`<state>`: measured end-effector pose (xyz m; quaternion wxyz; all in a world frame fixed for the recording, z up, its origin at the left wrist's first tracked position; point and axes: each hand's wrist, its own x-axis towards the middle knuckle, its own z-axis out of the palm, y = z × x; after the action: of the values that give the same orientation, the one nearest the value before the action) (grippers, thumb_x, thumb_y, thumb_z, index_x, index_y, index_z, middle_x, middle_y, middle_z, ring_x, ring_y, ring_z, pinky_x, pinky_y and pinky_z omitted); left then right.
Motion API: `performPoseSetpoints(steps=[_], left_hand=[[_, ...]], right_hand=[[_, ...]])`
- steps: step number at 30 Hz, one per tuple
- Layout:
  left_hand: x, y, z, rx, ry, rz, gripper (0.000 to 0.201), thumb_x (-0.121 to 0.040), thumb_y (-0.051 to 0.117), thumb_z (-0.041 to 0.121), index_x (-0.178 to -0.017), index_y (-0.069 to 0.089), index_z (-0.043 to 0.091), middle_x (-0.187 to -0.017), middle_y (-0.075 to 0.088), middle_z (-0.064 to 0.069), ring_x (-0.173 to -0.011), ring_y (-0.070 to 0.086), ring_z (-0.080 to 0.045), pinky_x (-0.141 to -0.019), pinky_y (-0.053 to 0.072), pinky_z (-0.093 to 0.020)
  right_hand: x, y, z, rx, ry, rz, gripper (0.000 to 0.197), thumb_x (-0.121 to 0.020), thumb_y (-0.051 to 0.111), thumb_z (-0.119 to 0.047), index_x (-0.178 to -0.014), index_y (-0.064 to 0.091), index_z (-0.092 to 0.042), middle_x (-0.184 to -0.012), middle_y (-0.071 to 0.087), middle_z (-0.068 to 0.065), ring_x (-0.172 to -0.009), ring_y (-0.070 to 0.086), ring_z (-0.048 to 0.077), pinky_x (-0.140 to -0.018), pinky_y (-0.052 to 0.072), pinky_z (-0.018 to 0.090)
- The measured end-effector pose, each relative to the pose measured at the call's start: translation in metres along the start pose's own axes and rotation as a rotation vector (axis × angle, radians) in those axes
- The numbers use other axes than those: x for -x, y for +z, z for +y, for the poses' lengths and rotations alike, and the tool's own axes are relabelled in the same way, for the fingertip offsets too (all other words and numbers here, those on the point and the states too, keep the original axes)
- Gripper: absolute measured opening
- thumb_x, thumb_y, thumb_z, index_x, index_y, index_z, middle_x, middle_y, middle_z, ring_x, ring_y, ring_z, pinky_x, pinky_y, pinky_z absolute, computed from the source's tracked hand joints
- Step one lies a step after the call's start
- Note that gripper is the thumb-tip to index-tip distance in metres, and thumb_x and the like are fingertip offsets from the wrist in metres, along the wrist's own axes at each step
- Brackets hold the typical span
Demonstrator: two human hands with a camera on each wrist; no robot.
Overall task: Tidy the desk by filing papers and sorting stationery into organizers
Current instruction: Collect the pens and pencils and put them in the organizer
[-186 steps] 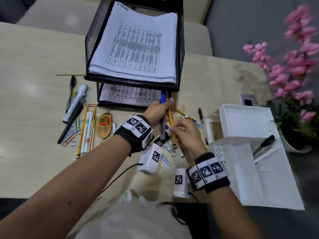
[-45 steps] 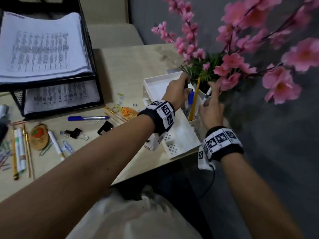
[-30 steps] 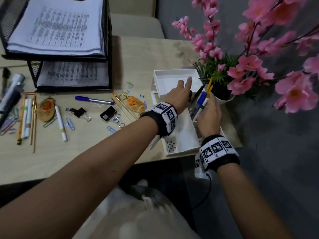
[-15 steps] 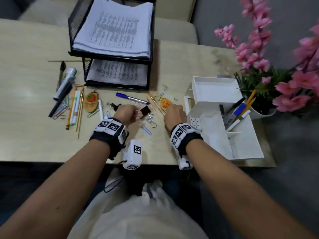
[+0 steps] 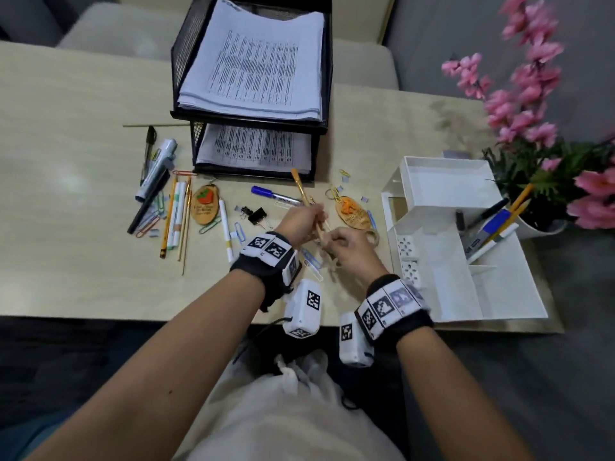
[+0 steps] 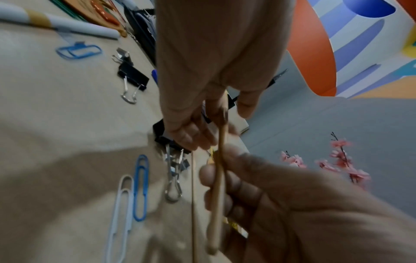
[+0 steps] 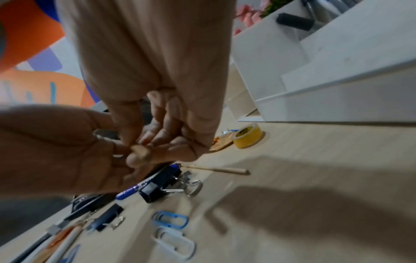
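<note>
Now the counter fills the frame again, the black paper tray with its filed sheets at upper centre and the white organizer at right, which has gained pens since the view swung back from it, so that batch looks sorted. At centre the left hand and right hand both pinch a thin wooden paintbrush, picked from the loose stationery. The sheets' print is too small to read.

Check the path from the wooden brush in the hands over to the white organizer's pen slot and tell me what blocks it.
Nothing visible blocks it. Both hands, left hand and right hand, hold the wooden brush above the desk. The keychain and tape roll lie flat below the path to the white organizer.
</note>
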<state>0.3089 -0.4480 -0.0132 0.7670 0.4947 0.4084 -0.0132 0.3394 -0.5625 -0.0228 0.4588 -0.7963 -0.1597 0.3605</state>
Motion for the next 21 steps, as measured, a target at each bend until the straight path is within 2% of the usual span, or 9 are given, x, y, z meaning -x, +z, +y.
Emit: performPoseSetpoints(steps=[3,6,9,11,13,15,17,19,21], left_hand=[[0.000,-0.008,0.003,0.064,0.043,0.143,0.035,-0.098,0.039,0.019,-0.064,0.041,0.014,-0.045,0.048,0.004,-0.029,0.042,-0.004,-0.041,0.036,-0.017],[0.000,-0.029,0.000,-0.006,0.079,0.269,0.030,-0.094,0.048,0.023,-0.066,0.046,0.013,-0.053,0.043,0.001,-0.037,0.038,-0.009,-0.040,0.030,-0.019],[0.003,-0.054,-0.004,-0.027,0.072,0.296,0.031,-0.094,0.048,0.020,-0.063,0.043,0.014,-0.056,0.038,0.000,-0.029,0.032,-0.006,-0.032,0.022,-0.012],[0.005,-0.069,-0.005,-0.016,0.056,0.270,0.032,-0.094,0.043,0.016,-0.062,0.044,0.014,-0.057,0.040,-0.001,-0.022,0.029,-0.001,-0.030,0.018,-0.008],[0.006,-0.078,-0.007,-0.006,0.026,0.242,0.029,-0.096,0.037,0.011,-0.069,0.049,0.013,-0.060,0.042,-0.002,-0.022,0.030,0.001,-0.029,0.019,-0.008],[0.005,-0.082,-0.010,0.030,-0.011,0.187,0.026,-0.097,0.034,0.010,-0.076,0.049,0.013,-0.063,0.042,-0.001,-0.029,0.035,-0.002,-0.030,0.025,-0.009],[0.005,-0.082,-0.011,0.118,-0.028,0.111,0.021,-0.097,0.035,0.009,-0.079,0.046,0.014,-0.065,0.038,-0.001,-0.042,0.040,-0.006,-0.035,0.035,-0.012],[0.005,-0.081,-0.011,0.162,-0.025,0.040,0.020,-0.097,0.039,0.012,-0.079,0.045,0.016,-0.068,0.041,0.000,-0.053,0.042,-0.009,-0.043,0.041,-0.015],[0.006,-0.082,-0.008,0.186,-0.013,-0.052,0.023,-0.099,0.037,0.018,-0.079,0.047,0.017,-0.071,0.041,0.001,-0.060,0.041,-0.009,-0.050,0.039,-0.018]], right_hand=[[-0.015,0.000,0.008,-0.053,0.072,0.127,0.023,-0.091,0.050,-0.007,-0.072,0.061,-0.013,-0.071,0.060,0.004,-0.072,0.055,0.021,-0.061,0.045,0.028],[-0.032,-0.002,0.015,0.291,0.102,0.332,0.015,-0.087,0.052,-0.007,-0.089,0.065,0.000,-0.093,0.065,0.014,-0.093,0.057,0.029,-0.081,0.045,0.033],[-0.036,0.005,0.019,0.634,0.066,0.259,0.021,-0.088,0.049,-0.007,-0.103,0.057,0.005,-0.114,0.057,0.020,-0.107,0.052,0.033,-0.083,0.041,0.036],[-0.039,0.009,0.021,0.724,0.044,0.238,0.017,-0.088,0.045,-0.005,-0.097,0.057,0.004,-0.109,0.055,0.021,-0.101,0.053,0.032,-0.076,0.040,0.036],[-0.038,0.009,0.021,0.743,0.066,0.257,0.015,-0.085,0.047,-0.005,-0.070,0.050,-0.002,-0.084,0.051,0.019,-0.081,0.051,0.028,-0.064,0.035,0.033],[-0.036,0.006,0.019,0.591,0.078,0.323,0.027,-0.081,0.051,-0.005,-0.056,0.042,-0.006,-0.063,0.044,0.011,-0.069,0.047,0.023,-0.060,0.040,0.037],[-0.026,0.006,0.010,0.277,0.044,0.416,0.021,-0.082,0.055,-0.003,-0.062,0.051,-0.006,-0.059,0.046,0.007,-0.061,0.047,0.019,-0.065,0.049,0.040],[-0.012,0.014,-0.008,0.020,0.019,0.323,0.019,-0.086,0.056,-0.002,-0.068,0.058,-0.007,-0.062,0.052,0.004,-0.057,0.048,0.015,-0.061,0.048,0.029],[-0.004,0.029,-0.024,-0.095,-0.015,0.134,0.023,-0.087,0.055,0.001,-0.067,0.060,-0.009,-0.062,0.054,0.007,-0.052,0.048,0.014,-0.050,0.042,0.020]])
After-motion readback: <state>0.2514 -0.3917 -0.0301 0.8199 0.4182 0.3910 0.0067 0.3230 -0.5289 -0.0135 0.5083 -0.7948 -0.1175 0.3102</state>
